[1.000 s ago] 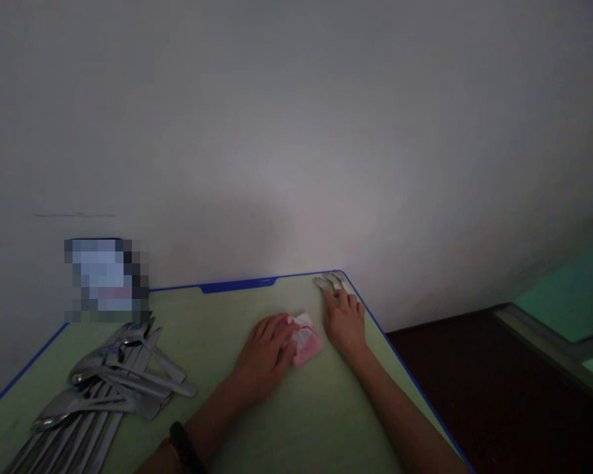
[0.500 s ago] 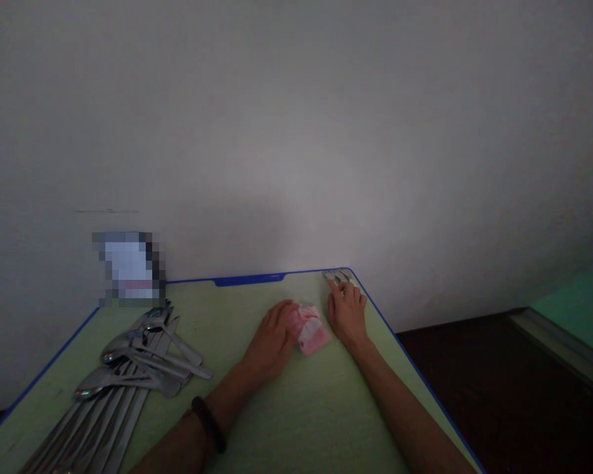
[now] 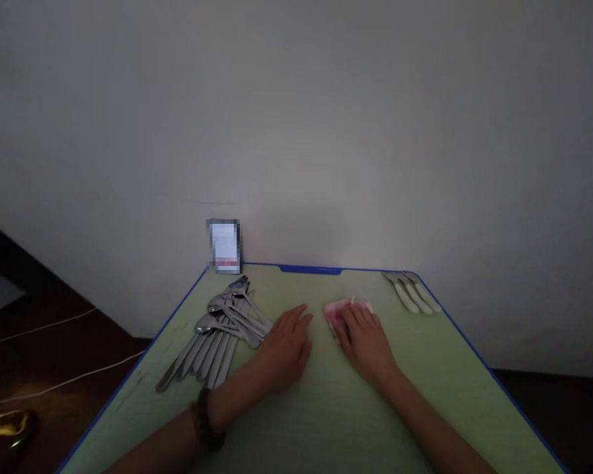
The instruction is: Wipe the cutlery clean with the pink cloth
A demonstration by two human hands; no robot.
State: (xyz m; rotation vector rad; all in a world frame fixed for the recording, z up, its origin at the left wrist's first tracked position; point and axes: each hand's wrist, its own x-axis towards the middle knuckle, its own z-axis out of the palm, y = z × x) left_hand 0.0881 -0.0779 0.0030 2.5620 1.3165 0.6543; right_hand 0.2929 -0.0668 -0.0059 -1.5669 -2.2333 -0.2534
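My right hand has its fingers closed over a pink-and-white cloth on the table. My left hand holds nothing; its fingers are stretched out and apart, just right of a heap of metal cutlery. In that heap, spoons lie across several table knives. Toward the far right corner, three forks with pale handles rest side by side.
The pale green table has a blue rim and stands against a grey wall. A phone-like screen, blurred out, stands at the far left corner. White cables run over the dark floor at left.
My right hand has come back from the forks onto the cloth. My left hand has left the cloth and moved left toward the cutlery heap. The camera view has turned left.
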